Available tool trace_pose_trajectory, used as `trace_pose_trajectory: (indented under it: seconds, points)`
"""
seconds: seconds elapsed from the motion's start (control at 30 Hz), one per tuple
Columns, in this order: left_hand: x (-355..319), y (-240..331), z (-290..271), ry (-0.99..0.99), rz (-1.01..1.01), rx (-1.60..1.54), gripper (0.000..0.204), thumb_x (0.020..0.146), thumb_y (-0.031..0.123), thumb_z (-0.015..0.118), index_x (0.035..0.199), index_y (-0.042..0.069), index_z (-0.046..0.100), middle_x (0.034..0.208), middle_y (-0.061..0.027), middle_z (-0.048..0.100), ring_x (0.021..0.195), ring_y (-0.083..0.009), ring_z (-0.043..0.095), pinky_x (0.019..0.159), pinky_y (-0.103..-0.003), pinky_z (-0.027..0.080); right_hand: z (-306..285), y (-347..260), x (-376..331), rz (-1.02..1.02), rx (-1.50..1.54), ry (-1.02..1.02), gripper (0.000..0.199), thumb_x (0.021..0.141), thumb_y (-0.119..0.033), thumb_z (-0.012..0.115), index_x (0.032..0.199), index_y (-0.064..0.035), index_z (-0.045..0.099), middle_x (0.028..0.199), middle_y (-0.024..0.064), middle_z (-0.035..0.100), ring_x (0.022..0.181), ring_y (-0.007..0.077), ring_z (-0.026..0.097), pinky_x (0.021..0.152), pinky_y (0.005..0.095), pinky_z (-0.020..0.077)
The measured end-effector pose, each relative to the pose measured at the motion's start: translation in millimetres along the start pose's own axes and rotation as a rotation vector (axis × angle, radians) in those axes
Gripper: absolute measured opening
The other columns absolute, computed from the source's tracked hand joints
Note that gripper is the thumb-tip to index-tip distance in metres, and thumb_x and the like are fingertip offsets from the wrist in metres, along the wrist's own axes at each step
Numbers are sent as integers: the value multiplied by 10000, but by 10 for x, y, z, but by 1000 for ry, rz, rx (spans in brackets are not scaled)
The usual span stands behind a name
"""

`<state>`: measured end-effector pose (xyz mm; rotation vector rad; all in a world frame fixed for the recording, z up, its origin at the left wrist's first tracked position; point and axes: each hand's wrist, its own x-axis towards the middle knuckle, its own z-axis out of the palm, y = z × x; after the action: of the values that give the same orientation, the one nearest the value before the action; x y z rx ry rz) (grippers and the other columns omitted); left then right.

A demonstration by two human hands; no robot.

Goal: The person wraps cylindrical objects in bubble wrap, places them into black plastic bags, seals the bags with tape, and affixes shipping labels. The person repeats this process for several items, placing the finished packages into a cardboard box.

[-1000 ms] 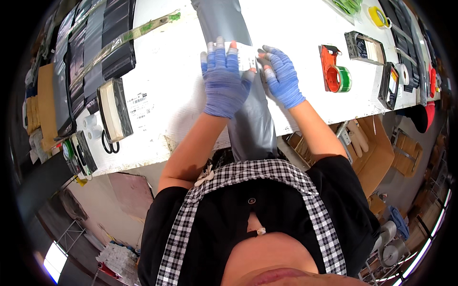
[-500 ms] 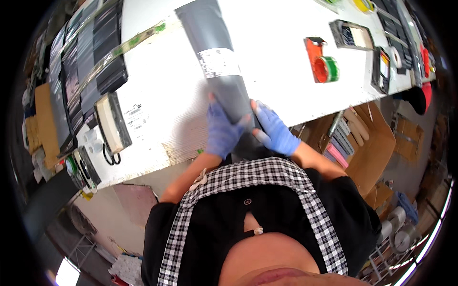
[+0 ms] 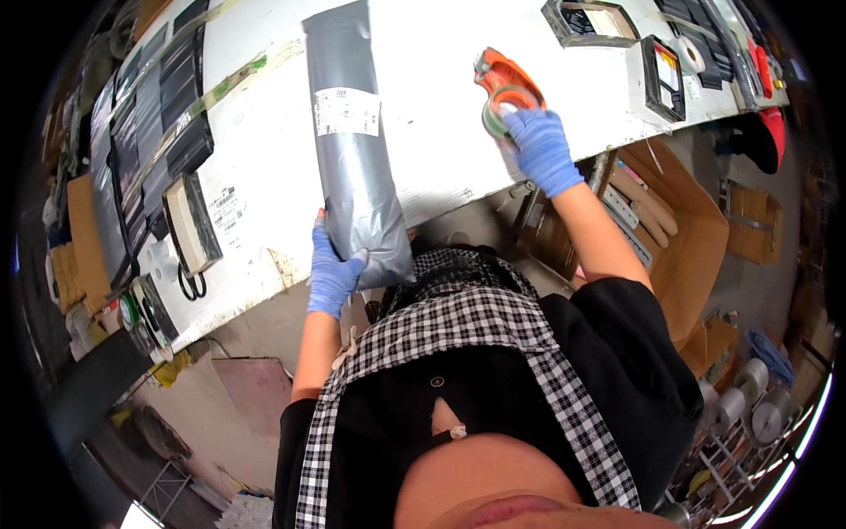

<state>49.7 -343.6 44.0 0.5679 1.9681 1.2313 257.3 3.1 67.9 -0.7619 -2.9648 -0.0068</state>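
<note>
A long grey plastic mailer package (image 3: pixel 352 181) with a white label (image 3: pixel 347 112) lies on the white table (image 3: pixel 423 88), its near end jutting past the table's front edge. My left hand (image 3: pixel 335 269), in a blue glove, grips that near end from the left, thumb on top and the other fingers partly hidden beneath. To the right, my right hand (image 3: pixel 538 145), also gloved in blue, is closed on an orange tape dispenser (image 3: pixel 509 78) with a green-edged roll. The dispenser is slightly blurred; whether it still touches the table I cannot tell.
Stacked grey and black mailer bags (image 3: pixel 150 115) line the left side of the table. A box with a pale inside (image 3: pixel 192 225) sits near them. Two dark-framed boxes stand at the right, one of them a small black box (image 3: pixel 663 78). An open cardboard box (image 3: pixel 683 256) is below the right edge.
My right hand has left the package and taken hold of the tape dispenser. My left hand has shifted down and left on the package, whose near end now sits farther left.
</note>
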Motion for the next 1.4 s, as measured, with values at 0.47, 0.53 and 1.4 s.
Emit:
trace_pose_trajectory:
  seconds: [0.47,0.53,1.4]
  points:
    - [-648,268,288,122,94,920,1081,651,323,869,1504,28,275,1314,-279,431,1162,-419,474,1027,-483,410,48,-32,-254,351,883,-110,526,791,-25,659,1284,19,481,1141,169,640,1054,230,624,913,330,501]
    - [-805,340,258,265,261,858,933,674,326,858,1428,25,398,1319,-264,434,1183,-421,455,1032,-485,399,-167,-395,-676,332,1022,-256,736,790,-55,698,1440,-7,358,1298,142,568,1192,226,547,1032,328,442]
    - [-280,-62,-310,336,-255,404,210,819,315,737,898,123,769,924,-162,700,789,-289,641,780,-382,513,474,-772,-1718,-215,583,-13,743,652,-75,784,1334,-95,490,1163,164,610,987,359,590,890,431,484]
